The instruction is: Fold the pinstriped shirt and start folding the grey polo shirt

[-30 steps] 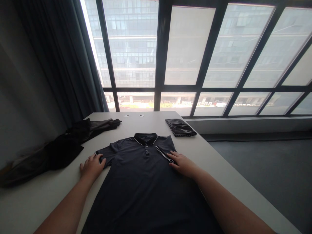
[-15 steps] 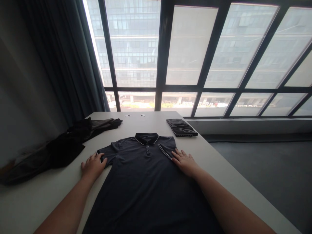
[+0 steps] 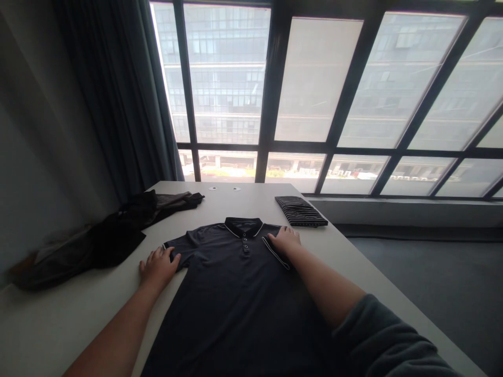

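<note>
A dark navy polo shirt with white-trimmed collar and sleeve cuffs lies flat, front up, on the white table. My left hand rests flat with fingers spread at the edge of the shirt's left sleeve. My right hand lies palm down on the shirt's right shoulder, beside the folded-in right sleeve with its white cuff line. Neither hand grips the cloth.
A heap of dark clothes sits at the table's left side. A folded black-and-white striped garment lies at the far right corner. Two small white discs are near the far edge. Large windows and a dark curtain stand behind.
My right hand has slid up the shirt from the sleeve area to the right shoulder near the collar. The left hand has stayed at the left sleeve. The view has shifted slightly.
</note>
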A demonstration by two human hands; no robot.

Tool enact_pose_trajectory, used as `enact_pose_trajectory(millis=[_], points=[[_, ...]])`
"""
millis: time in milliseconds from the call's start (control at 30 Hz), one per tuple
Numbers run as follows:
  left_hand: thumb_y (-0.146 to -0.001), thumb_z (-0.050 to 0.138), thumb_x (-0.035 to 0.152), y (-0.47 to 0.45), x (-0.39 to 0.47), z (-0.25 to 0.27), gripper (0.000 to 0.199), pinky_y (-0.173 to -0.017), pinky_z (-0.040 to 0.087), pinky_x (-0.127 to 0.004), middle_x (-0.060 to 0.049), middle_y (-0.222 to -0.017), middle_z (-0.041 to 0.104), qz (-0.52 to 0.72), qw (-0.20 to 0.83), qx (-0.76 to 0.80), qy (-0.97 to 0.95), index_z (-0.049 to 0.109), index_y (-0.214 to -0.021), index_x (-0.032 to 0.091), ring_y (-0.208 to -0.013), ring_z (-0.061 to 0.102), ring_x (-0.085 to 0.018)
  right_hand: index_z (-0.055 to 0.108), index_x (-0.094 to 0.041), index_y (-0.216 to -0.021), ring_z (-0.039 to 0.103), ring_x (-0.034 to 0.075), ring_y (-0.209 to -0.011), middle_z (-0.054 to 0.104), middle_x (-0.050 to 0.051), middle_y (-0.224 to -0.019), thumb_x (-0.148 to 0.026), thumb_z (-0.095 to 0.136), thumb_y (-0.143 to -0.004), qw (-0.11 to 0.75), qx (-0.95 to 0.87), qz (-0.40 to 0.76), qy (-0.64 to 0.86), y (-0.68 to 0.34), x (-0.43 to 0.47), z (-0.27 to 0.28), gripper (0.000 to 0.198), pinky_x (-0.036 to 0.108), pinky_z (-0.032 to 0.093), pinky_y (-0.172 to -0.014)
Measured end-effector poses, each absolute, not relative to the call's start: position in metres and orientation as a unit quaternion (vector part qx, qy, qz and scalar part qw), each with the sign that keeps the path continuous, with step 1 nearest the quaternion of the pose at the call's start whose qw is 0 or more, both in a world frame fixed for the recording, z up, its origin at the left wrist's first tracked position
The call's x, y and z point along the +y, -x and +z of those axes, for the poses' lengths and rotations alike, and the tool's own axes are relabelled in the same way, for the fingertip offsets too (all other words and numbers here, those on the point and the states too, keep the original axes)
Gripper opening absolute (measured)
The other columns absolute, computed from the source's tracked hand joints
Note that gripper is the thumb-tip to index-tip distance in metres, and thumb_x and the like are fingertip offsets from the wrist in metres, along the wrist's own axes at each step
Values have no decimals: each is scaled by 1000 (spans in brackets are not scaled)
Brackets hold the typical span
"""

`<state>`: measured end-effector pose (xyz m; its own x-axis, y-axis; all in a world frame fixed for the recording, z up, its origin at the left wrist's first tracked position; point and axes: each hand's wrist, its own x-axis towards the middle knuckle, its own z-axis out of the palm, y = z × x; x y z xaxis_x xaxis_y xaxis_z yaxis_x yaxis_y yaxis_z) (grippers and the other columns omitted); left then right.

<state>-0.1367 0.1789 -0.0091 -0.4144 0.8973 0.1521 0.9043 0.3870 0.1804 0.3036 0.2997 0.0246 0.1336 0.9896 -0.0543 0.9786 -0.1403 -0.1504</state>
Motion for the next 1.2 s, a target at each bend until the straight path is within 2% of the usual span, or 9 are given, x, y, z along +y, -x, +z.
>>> enact_pose_trajectory(millis=[133,333,500,600,700,767,933,1100,1200], points=[[-102,40,53,136,178,-8,56,-122,27,-66,-17,-164,46,-118,11,-831,543,61,-147,26,-152,40,-36,15,4,-168,12,40,-163,14,31,-173,-87,36,-91,40,-612,79,786,-299,302,5,121,58,11,-128],[-101,42,52,136,179,-7,59,-122,27,-65,-18,-163,47,-127,15,-832,539,56,-151,24,-152,38,-38,11,0,-170,5,38,-164,6,27,-176,-94,33,-87,27,-616,85,783,-299,301,4,127,62,6,-128],[-102,39,52,137,182,-8,59,-123,24,-67,-16,-167,43,-119,2,-832,541,56,-152,26,-156,34,-36,16,-6,-171,9,35,-165,10,22,-177,-78,30,-99,60,-644,79,759,-314,283,17,103,58,11,-131],[-102,41,50,138,183,-7,54,-122,25,-67,-15,-164,47,-125,3,-826,549,61,-146,28,-152,39,-36,23,-8,-170,10,35,-165,16,19,-176,-66,31,-104,94,-680,89,721,-350,247,12,88,56,13,-132],[-100,43,46,138,183,-5,49,-121,29,-65,-14,-161,52,-141,8,-824,549,65,-140,27,-146,48,-36,35,-13,-167,12,33,-165,24,14,-175,-65,38,-100,134,-724,115,667,-404,189,-5,85,54,20,-133],[-100,45,48,138,182,-3,47,-119,32,-63,-15,-156,55,-151,15,-829,539,69,-134,27,-141,52,-37,43,-21,-164,11,34,-165,27,9,-175,-70,38,-99,182,-724,105,657,-439,145,-18,82,60,24,-131],[-97,48,54,137,179,7,43,-107,44,-57,-18,-142,61,-163,29,-844,511,74,-119,28,-127,59,-39,49,-30,-160,18,36,-163,35,6,-172,-71,45,-96,256,-684,100,676,-472,69,-29,76,62,34,-128],[-94,45,56,144,186,11,58,-99,48,-61,-23,-142,59,-177,46,-869,459,66,-136,22,-128,56,-45,52,-27,-158,15,35,-164,35,8,-172,-59,48,-97,245,-707,97,657,-439,59,-12,68,63,31,-129],[-91,46,60,154,193,7,64,-100,48,-62,-26,-142,60,-174,26,-881,440,70,-130,15,-130,55,-47,51,-27,-158,12,33,-165,32,7,-173,-53,49,-98,239,-707,95,658,-426,60,-3,66,61,28,-130]])
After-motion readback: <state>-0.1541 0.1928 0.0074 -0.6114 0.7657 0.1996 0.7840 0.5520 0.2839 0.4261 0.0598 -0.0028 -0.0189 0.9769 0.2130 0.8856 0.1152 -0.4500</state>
